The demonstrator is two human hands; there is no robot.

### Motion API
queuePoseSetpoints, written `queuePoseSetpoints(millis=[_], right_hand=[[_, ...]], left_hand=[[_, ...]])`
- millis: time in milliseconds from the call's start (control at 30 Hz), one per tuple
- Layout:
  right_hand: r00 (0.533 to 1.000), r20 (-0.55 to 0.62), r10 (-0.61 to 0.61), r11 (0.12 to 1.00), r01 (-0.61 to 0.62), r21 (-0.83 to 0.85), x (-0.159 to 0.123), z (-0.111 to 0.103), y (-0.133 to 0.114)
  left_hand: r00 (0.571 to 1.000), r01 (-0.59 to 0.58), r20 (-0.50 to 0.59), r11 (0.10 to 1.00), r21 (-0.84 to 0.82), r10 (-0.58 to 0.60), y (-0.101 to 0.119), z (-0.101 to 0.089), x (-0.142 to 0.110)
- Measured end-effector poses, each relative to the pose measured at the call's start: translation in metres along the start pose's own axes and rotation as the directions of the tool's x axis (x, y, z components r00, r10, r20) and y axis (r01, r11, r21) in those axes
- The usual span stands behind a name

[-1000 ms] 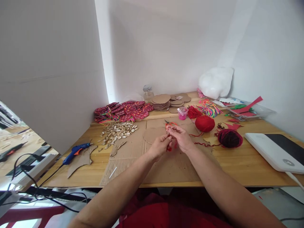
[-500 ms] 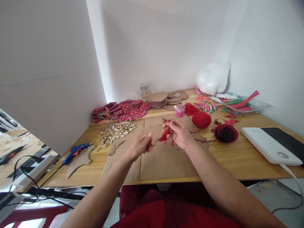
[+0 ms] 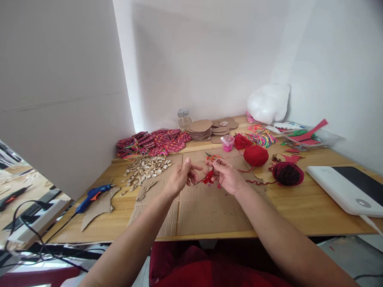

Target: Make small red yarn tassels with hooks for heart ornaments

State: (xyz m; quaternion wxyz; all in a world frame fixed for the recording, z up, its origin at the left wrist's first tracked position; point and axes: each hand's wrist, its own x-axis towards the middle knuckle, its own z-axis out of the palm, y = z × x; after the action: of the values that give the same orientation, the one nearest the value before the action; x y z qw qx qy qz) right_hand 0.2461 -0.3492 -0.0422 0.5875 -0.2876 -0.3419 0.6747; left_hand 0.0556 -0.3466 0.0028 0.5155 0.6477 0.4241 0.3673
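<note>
My right hand [image 3: 226, 175] pinches a small red yarn tassel [image 3: 208, 177], whose loose ends hang down to the left. A thin dark strand of yarn [image 3: 196, 183] runs from the tassel to my left hand [image 3: 183, 176]. The left fingers are curled round the strand, with the thumb pointing up. Both hands are above a cardboard sheet [image 3: 203, 211]. Just beyond them lie small orange-handled snips [image 3: 212, 156]. A red yarn ball [image 3: 255, 156] and a dark red and brown yarn ball [image 3: 287, 173] sit to the right.
Peanut shells [image 3: 146, 169] and a blue glue gun [image 3: 93, 197] lie left. Woven red pieces [image 3: 152, 142], a glass jar [image 3: 183, 118], cardboard discs [image 3: 200, 126] and a pink cup [image 3: 228, 143] stand behind. A clear tray [image 3: 326, 141] and a white device [image 3: 338, 187] are right.
My left hand has turned thumb-up and come slightly nearer the right hand, its fingers loosening somewhat. My right hand still holds the tassel. The view has tilted up slightly.
</note>
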Motion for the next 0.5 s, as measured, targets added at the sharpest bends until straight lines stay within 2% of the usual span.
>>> queuePoseSetpoints(millis=[133, 233, 400, 500], right_hand=[[1.000, -0.006, 0.027, 1.000, -0.027, -0.005, 0.000, -0.001, 0.001], [0.999, -0.014, 0.045, 0.999, -0.045, -0.014, 0.001, -0.001, 0.002], [0.998, -0.025, 0.053, 0.998, -0.054, -0.028, 0.003, -0.002, 0.005], [0.996, -0.041, 0.073, 0.997, -0.074, -0.027, 0.005, -0.003, 0.007]], left_hand=[[0.996, -0.074, -0.047, 0.997, -0.005, 0.074, -0.001, 0.003, 0.013], [0.997, -0.070, -0.018, 0.998, 0.006, 0.070, -0.001, 0.009, 0.019], [0.999, -0.052, -0.002, 0.995, -0.084, 0.052, -0.008, 0.014, 0.032], [0.994, -0.072, 0.071, 0.994, -0.086, 0.079, -0.019, 0.013, 0.040]])
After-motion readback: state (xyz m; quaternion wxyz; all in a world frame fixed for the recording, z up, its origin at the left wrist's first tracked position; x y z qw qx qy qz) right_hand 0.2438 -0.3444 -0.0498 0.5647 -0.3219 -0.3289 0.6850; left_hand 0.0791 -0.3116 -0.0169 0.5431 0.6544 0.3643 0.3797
